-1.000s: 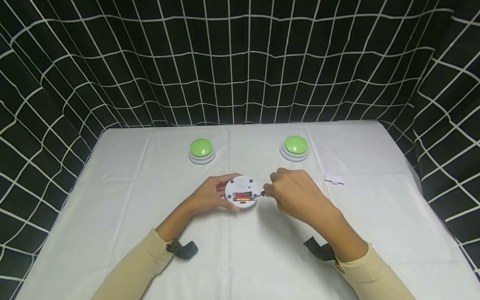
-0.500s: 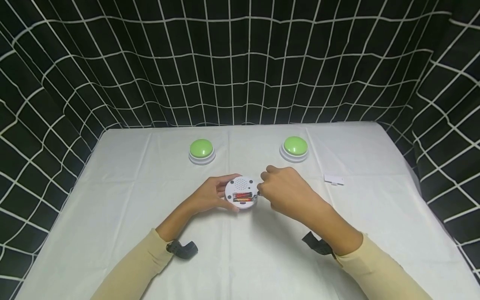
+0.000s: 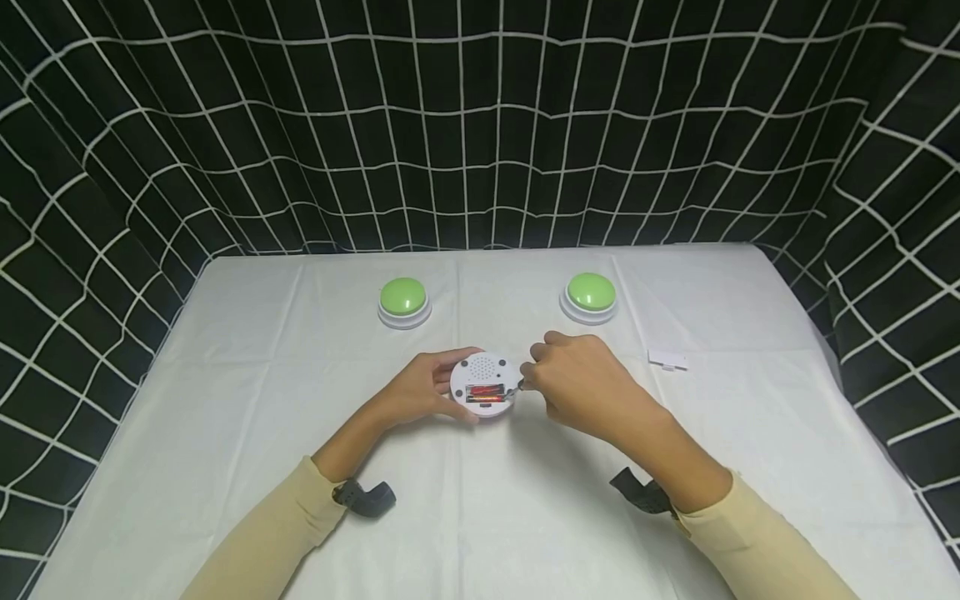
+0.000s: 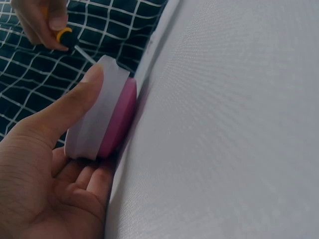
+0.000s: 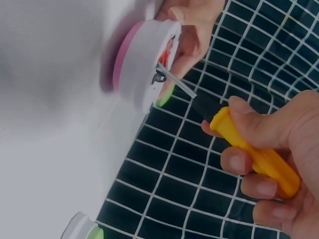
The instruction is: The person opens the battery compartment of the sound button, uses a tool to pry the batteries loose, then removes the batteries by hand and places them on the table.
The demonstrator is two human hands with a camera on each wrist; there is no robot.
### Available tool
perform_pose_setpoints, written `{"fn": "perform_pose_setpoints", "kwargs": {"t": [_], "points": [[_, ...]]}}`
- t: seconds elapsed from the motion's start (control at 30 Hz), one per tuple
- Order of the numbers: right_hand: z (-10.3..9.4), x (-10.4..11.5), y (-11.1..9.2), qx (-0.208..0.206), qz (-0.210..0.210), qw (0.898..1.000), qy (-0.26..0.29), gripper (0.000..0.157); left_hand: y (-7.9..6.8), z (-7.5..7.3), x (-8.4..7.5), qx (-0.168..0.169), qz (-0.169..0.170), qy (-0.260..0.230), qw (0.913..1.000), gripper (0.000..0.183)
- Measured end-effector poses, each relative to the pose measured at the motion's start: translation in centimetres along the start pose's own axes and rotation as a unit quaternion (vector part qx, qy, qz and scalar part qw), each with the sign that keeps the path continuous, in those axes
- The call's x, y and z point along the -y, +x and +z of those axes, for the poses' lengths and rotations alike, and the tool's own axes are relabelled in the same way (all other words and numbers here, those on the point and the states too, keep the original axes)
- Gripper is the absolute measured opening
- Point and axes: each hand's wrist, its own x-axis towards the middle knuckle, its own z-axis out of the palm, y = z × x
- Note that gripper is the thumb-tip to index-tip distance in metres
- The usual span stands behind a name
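Note:
A round white push button point(image 3: 481, 367) with a pink cap point(image 4: 119, 119) lies upside down on the table, its battery compartment exposed with red batteries point(image 3: 486, 392) inside. My left hand point(image 3: 416, 389) grips its rim, thumb on the near side and fingers round the far side. In my right hand point(image 3: 588, 385) is a screwdriver with a yellow and black handle point(image 5: 237, 137). Its metal shaft point(image 5: 179, 84) reaches to the end of the battery compartment, where the tip meets the batteries' edge. Fingers hide most of the handle in the head view.
Two green-topped push buttons, one at back left point(image 3: 402, 298) and one at back right point(image 3: 591, 295), stand on the white-covered table point(image 3: 315, 317). The small white battery cover point(image 3: 667, 360) lies to the right. A black cloth with white grid lines point(image 3: 480, 142) hangs behind and around the table.
My right hand with the screwdriver moved left towards the push button, then slightly back right. The left hand and the button stay in place.

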Motion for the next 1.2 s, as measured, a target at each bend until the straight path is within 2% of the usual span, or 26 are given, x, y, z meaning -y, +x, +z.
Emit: {"fn": "perform_pose_setpoints", "kwargs": {"t": [0.3,0.87,1.2], "points": [[0.51,-0.39,-0.48,-0.021,0.007,1.0,0.012,0.016,0.08,0.0,0.05,-0.003,-0.004,0.003,1.0,0.097],[0.09,-0.31,-0.41,-0.009,-0.002,1.0,0.007,0.014,0.11,-0.01,0.21,0.002,-0.003,0.002,1.0,0.097],[0.6,-0.56,-0.85,-0.021,0.021,0.998,0.05,0.019,0.01,0.07,-0.05,-0.001,-0.006,-0.003,1.0,0.099]]}}
